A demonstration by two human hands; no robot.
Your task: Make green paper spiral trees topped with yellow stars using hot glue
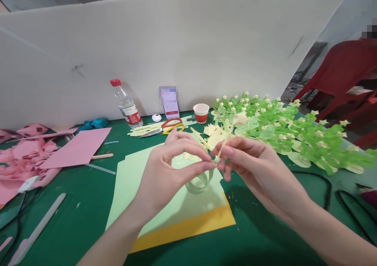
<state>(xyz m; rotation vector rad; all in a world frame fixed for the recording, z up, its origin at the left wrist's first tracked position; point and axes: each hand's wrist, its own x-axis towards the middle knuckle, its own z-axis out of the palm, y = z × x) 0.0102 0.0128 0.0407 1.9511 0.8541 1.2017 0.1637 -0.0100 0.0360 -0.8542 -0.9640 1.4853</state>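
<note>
In front of me, both hands meet over the paper stack. My left hand (173,168) is closed, thumb and fingertips pinching the lower end of a slim paper flower stem (224,145), where a small pale green bulge (217,160) shows. My right hand (253,160) pinches the same stem a little higher up. A pale yellow flower head (240,119) appears at the stem's upper end, somewhat blurred. Below the fingertips is a curled pale green strip (196,187); whether it joins the stem I cannot tell. Light green paper sheets (171,215) lie beneath, over a yellow-orange sheet (188,230).
Scissors (153,132), a water bottle (129,111), a phone (171,105) and a paper cup (201,113) stand or lie along the white partition (176,50). Green paper leaves with yellow stars (273,128) spread rightward. Pink paper (78,148) lies left; a black cable (326,183) lies right.
</note>
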